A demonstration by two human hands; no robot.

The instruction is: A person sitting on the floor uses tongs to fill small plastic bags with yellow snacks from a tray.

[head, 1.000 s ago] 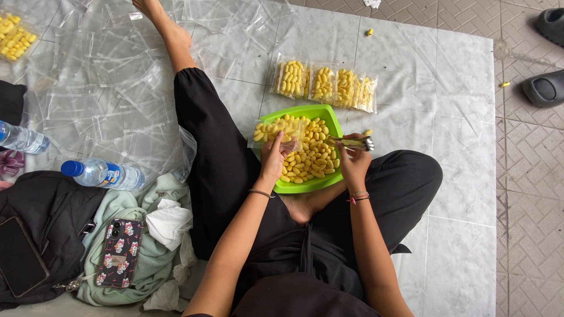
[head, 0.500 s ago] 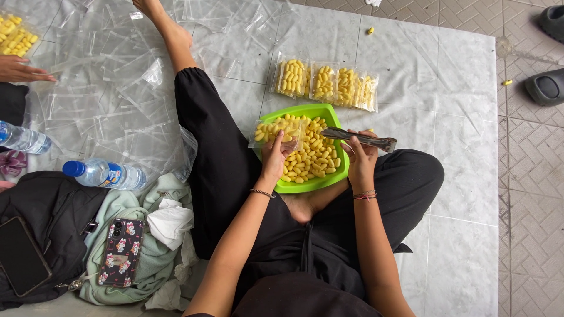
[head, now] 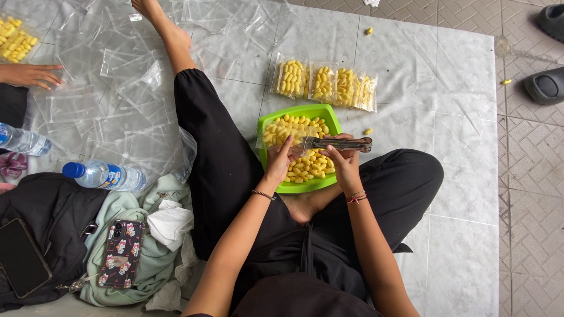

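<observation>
A: Report hand positions.

B: The left hand [head: 281, 159] pinches the open mouth of a clear plastic bag [head: 281, 136] over the green tray [head: 320, 111]. The right hand [head: 343, 164] is closed around metal tongs [head: 338, 143], which lie level, tips pointing toward the bag mouth. The tong arms appear pressed together; I cannot tell what sits between them.

A: Location of the tray?

B: On the white sheet [head: 446, 117], directly in front of the seated person, between the black trouser legs [head: 217, 170]. It holds yellow oblong pieces [head: 311, 164], and both hands cover part of that heap.

A: Adjacent items?

B: Just beyond the tray, a row of filled packets [head: 326, 85] of the same yellow pieces, side by side. One loose yellow piece [head: 368, 131] lies just right of the tray. Empty clear bags [head: 111, 100] are spread across the floor to the left, beside the outstretched leg.

A: Anything else on the left side?

B: Two water bottles [head: 103, 175], a phone in a patterned case [head: 121, 252] on a pale green cloth [head: 141, 235], a crumpled tissue [head: 170, 224], and a black bag [head: 53, 217] with a dark phone [head: 22, 258] on it. Another person's hand [head: 32, 75] rests flat on the empty bags at the left edge, near a packet of yellow pieces [head: 16, 40]. Dark sandals [head: 543, 85] lie on the tiles to the right, well apart from the tray.
</observation>
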